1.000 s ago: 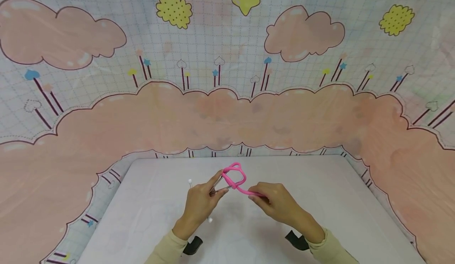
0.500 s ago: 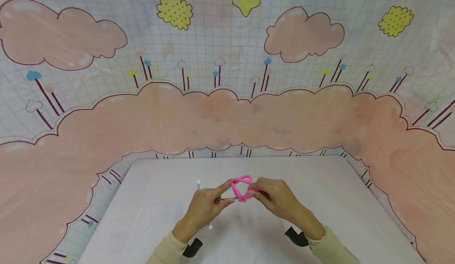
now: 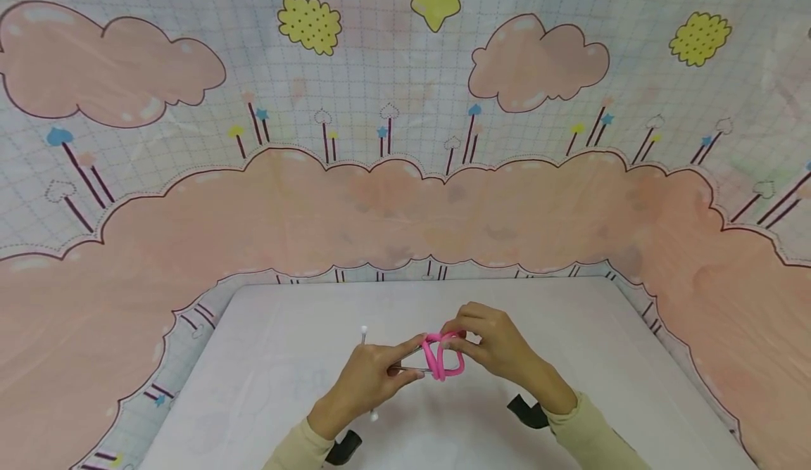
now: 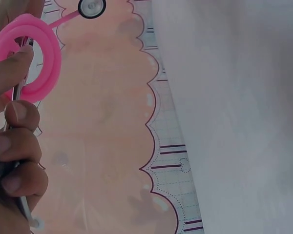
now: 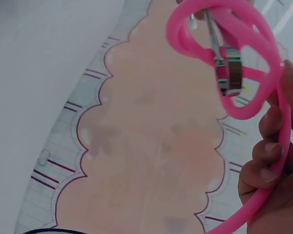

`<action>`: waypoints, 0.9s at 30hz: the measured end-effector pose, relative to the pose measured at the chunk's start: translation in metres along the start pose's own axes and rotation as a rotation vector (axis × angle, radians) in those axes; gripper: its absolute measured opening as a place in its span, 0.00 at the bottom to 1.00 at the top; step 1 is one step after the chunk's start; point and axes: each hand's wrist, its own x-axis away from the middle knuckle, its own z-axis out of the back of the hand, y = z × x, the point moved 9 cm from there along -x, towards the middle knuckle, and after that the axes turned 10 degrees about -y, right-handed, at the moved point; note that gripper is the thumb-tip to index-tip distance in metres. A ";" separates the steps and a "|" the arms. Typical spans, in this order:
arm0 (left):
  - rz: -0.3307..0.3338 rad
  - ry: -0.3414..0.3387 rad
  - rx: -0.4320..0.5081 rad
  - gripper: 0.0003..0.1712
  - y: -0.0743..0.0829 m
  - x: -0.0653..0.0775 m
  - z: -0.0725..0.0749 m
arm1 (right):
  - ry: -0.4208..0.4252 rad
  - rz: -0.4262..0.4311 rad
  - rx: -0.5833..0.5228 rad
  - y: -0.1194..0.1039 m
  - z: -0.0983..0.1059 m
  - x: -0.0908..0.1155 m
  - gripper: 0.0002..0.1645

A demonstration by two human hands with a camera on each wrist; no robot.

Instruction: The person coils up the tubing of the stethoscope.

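White table [image 3: 253, 357] below, both hands [image 3: 366, 377] angle inward, curled around a looped pink stethoscope [image 4: 52, 58].

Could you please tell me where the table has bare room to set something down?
In the head view, two broad patches look bare: between the left hand and the left edge of the white table, and between the right hand and the table's right edge. It is crowded over the middle, where both hands hold the pink stethoscope.
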 end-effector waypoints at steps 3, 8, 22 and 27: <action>-0.021 -0.013 0.013 0.31 0.002 0.001 -0.002 | -0.005 -0.001 -0.015 0.001 0.000 -0.001 0.11; -0.056 -0.041 0.043 0.30 0.006 0.002 -0.003 | -0.040 -0.010 -0.083 0.003 -0.003 -0.001 0.14; -0.249 0.006 0.039 0.28 0.029 0.005 0.001 | -0.125 0.007 -0.285 0.012 -0.014 0.000 0.06; -0.308 0.033 0.021 0.29 0.038 0.006 0.004 | -0.112 0.037 -0.330 0.011 -0.014 -0.002 0.05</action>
